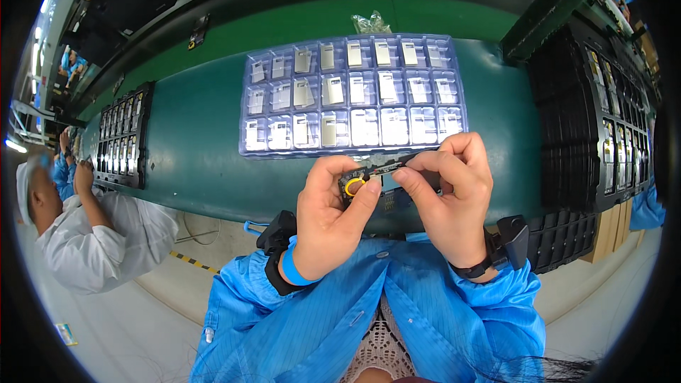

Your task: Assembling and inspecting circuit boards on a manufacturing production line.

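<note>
Far left, a co-worker (pixel 85 227) in white bends over a black tray (pixel 122 143). Centre, the left hand (pixel 328 221) pinches a small dark part (pixel 369 176) with a yellow ring, just below the clear tray (pixel 352 93). The right hand (pixel 448 195) grips its other end.

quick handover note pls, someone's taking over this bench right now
Left hand: fingers pinch a small dark part with a yellow ring.
Right hand: fingers grip the same part's other end.
Clear tray on the green belt ahead: its pockets hold small metal pieces.
Black trays at the left, more at the right.
Done: part in hand. Left: cannot tell from this view.
</note>
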Tool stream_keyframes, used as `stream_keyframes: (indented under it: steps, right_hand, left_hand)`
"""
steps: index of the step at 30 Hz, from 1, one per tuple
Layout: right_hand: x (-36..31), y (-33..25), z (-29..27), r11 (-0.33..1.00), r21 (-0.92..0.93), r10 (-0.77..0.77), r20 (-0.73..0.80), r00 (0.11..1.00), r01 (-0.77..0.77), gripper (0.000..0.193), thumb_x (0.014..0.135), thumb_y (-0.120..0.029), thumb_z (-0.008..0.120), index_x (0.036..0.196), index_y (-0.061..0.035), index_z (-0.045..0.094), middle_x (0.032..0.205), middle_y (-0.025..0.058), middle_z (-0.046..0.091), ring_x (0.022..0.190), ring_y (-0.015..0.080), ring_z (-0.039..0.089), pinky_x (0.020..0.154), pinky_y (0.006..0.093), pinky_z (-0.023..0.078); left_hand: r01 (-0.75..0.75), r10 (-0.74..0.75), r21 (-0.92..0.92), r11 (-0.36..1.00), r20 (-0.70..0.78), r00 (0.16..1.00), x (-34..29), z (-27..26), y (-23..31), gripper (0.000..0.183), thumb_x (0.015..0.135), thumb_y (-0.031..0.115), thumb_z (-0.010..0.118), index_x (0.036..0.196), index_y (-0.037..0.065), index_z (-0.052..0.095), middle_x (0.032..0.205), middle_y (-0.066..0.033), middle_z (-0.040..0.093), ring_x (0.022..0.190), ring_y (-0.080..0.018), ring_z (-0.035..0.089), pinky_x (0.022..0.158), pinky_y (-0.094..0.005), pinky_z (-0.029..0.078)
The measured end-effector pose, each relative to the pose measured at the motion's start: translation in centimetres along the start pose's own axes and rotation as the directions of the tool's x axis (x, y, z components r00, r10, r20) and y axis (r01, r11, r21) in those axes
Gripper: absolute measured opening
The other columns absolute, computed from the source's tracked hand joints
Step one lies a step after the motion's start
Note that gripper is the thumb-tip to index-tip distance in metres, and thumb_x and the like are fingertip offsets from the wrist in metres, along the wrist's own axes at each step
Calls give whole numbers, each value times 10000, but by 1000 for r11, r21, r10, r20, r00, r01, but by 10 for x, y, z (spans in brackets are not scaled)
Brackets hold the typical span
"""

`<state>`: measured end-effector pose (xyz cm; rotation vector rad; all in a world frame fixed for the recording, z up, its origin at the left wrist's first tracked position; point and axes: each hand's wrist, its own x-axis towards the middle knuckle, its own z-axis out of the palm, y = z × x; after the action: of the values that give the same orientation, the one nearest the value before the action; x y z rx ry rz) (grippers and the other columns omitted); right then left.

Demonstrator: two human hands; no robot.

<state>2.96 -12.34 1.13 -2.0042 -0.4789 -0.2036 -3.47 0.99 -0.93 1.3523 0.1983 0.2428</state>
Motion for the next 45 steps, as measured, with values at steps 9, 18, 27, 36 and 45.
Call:
stream_keyframes:
  steps: [9, 18, 27, 36, 45]
  right_hand:
    - [-2, 7, 6, 993, 118, 22, -45, 999, -16, 150, 617, -40, 746, 712, -29, 629, 786, 53, 413, 579, 124, 475, 468, 230, 436]
    - [-2, 4, 2, 1000, -18, -16, -61, 998, 15, 352, 596, -50, 763, 867, -44, 538, 865, 72, 416, 607, 142, 494, 492, 245, 445]
    - [0, 18, 1, 996, 86, 3, 1, 1000, -3, 355, 616, -50, 760, 895, -30, 541, 873, 65, 474, 649, 129, 539, 548, 219, 450]
    - [-5, 16, 2, 918, 354, 152, 107, 983, -180, 256, 680, -7, 711, 887, -6, 559, 839, 42, 494, 646, 90, 578, 543, 191, 462]
    - [-10, 15, 3, 939, 318, 124, 45, 991, -132, 220, 680, 17, 697, 845, -5, 553, 812, 36, 473, 656, 86, 544, 540, 194, 449]
  left_hand:
    - [20, -20, -1, 1000, -5, 1000, -1, 1, 1, 201, 842, -16, 531, 997, 19, 409, 856, -35, 545, 737, -33, 483, 639, -179, 412]
    - [17, -17, -11, 1000, -1, 1000, -1, 2, 1, 204, 844, -15, 529, 1005, 16, 409, 865, -38, 545, 750, -40, 489, 653, -187, 417]
    - [8, -8, -22, 1000, 23, 1000, 0, 0, -1, 203, 847, -18, 517, 1011, 16, 402, 875, -43, 554, 766, -41, 502, 664, -190, 421]
    - [7, -7, 7, 1000, 5, 1000, 0, 3, 2, 192, 850, -15, 512, 1005, 14, 402, 877, -44, 556, 760, -40, 498, 665, -193, 421]
    - [-44, 44, 50, 998, -12, 999, -1, 4, -3, 191, 843, -22, 517, 996, 13, 407, 873, -51, 551, 771, -50, 499, 669, -199, 422]
